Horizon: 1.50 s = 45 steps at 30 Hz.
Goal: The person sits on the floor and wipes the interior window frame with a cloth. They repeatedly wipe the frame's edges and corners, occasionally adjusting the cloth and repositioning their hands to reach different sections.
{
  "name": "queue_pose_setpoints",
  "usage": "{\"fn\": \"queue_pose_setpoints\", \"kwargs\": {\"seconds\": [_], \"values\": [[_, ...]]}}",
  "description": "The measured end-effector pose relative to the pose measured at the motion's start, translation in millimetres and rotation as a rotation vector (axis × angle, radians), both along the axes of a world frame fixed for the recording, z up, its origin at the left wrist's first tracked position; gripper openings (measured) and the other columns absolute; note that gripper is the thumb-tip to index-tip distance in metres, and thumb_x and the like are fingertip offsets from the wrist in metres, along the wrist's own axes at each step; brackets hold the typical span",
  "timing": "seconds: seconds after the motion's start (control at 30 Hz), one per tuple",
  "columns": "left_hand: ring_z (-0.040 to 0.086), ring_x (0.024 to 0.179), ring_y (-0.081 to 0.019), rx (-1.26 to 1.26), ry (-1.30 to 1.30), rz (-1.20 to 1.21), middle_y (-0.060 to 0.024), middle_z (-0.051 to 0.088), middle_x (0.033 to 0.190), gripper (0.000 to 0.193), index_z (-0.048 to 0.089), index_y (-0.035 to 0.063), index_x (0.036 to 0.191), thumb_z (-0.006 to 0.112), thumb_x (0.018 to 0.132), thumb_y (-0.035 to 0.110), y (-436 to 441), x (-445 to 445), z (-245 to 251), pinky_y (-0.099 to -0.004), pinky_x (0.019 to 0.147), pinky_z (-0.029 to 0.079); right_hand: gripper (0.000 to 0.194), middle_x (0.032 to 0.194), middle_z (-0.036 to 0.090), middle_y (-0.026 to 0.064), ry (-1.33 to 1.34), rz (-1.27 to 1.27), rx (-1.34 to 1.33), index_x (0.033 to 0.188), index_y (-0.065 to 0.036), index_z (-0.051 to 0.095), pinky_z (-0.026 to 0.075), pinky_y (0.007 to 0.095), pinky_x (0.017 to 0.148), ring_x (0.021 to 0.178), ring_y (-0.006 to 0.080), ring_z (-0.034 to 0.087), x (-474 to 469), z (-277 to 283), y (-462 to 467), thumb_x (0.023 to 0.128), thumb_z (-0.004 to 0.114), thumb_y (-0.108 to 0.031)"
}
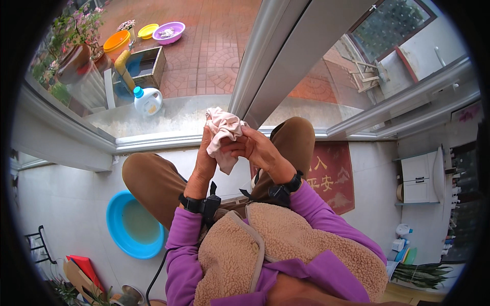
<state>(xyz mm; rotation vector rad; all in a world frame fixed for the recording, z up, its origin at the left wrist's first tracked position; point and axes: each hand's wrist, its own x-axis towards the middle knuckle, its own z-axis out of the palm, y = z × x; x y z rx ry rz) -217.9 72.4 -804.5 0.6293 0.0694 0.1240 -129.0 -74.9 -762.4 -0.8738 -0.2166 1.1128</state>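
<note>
A bunched pale pink cloth is held up between my hands, in front of the sliding door's frame. My left hand grips its left side, with the fingers mostly hidden behind the fabric. On the right side my right hand pinches the cloth between thumb and fingers. One end of the cloth hangs down between the hands, above my parted knees. A blue plastic basin with cloudy water in it stands on the floor to the left, beside my leg.
Beyond the door sill stand a white detergent bottle with a blue cap, a rectangular trough, an orange bucket, a yellow basin and a purple basin holding cloth. A red doormat lies to the right.
</note>
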Motion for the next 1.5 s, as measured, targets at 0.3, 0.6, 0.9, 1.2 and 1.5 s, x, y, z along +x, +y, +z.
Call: {"fn": "queue_pose_setpoints", "kwargs": {"seconds": [0.3,0.6,0.9,1.2,1.5], "values": [[0.051,0.124,-0.0214,0.374,0.136,0.012,-0.0130,0.050,0.137,0.082,0.030,0.0038,0.150,0.072,0.081,0.018,-1,-10,-1,-0.0341,0.103,0.042,0.031,0.101,0.069,0.0069,-0.683,-0.040,-0.210,0.124,0.000,0.059,0.054,0.0242,0.068,0.078,0.0124,0.067,-3,8,-15,0.095,0.062,-0.011],[0.051,0.125,-0.0193,0.409,0.114,0.119,-0.0109,0.050,0.141,0.063,0.043,0.0009,0.144,0.070,0.087,0.008,-7,-6,-1,-0.0315,0.104,0.043,0.067,0.130,0.055,0.0065,-0.568,-0.190,-0.175,0.141,-0.006,0.041,0.045,0.0304,0.100,0.118,0.0144,0.053,18,-7,-19,0.085,0.076,-0.018],[0.063,0.089,-0.0130,1.003,0.246,0.458,-0.0091,0.070,0.101,0.053,0.053,0.0043,0.135,0.068,0.084,0.000,-9,-11,-10,-0.0270,0.080,0.050,0.054,0.114,0.064,0.0043,-0.737,-0.119,-0.349,0.124,-0.004,0.058,0.047,0.0289,0.094,0.105,0.0117,0.058,9,-27,-13,0.078,0.083,-0.015],[0.062,0.101,-0.0168,0.081,0.205,0.115,-0.0088,0.058,0.122,0.054,0.037,0.0049,0.145,0.054,0.093,0.006,-34,-5,1,-0.0292,0.085,0.052,0.055,0.108,0.054,0.0123,-1.788,-0.592,-0.690,0.122,-0.011,0.060,0.049,0.0418,0.082,0.099,0.0325,0.056,-21,-22,2,0.071,0.078,-0.016],[0.062,0.103,-0.0201,0.106,0.288,0.182,-0.0108,0.058,0.119,0.058,0.038,0.0047,0.140,0.050,0.085,-0.006,-12,-6,-4,-0.0313,0.084,0.055,0.079,0.121,0.053,0.0136,-1.574,-0.402,-0.434,0.141,-0.006,0.045,0.045,0.0447,0.090,0.107,0.0338,0.050,-25,5,-15,0.074,0.081,-0.023]]}}
